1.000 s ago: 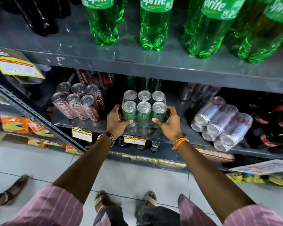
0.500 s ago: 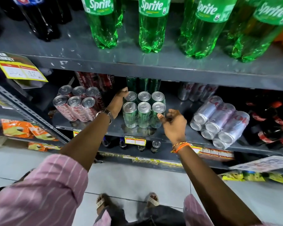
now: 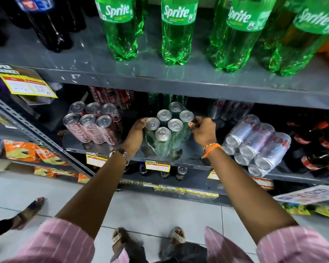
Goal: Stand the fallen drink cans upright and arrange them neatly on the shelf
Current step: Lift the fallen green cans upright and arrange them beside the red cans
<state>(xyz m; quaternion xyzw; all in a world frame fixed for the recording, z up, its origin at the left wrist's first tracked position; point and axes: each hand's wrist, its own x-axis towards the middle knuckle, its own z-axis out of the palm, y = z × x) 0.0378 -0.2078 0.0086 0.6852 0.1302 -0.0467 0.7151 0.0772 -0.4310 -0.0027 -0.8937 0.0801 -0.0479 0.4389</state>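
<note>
The person's left hand (image 3: 136,132) and right hand (image 3: 202,130) clasp a shrink-wrapped six-pack of slim green drink cans with silver tops (image 3: 166,130) from opposite sides, the left palm flat against the near-left can, the right fingers curled on the far-right corner. Between the two hands the pack stands upright on the grey metal shelf (image 3: 190,154) but sits skewed, one corner pointing at the shelf's front edge rather than a flat side.

Just left of the left hand stands a wrapped six-pack of red cola cans (image 3: 92,124), upright and squared. To the right of the right hand, apart from it, a wrapped pack of silver cans (image 3: 254,145) lies on its side, tops facing outward over the shelf edge. Behind the grip, more green cans stand in the shadow at the back. Above the hands, green Sprite bottles (image 3: 177,33) line the upper shelf.

The step in hand appears to be squaring the green pack. The next move likely calls for both hands to twist the pack together until its long side runs parallel with the shelf edge, in line with the red pack, keeping the base flat so it does not tip. After that the fallen silver pack remains to be raised.
</note>
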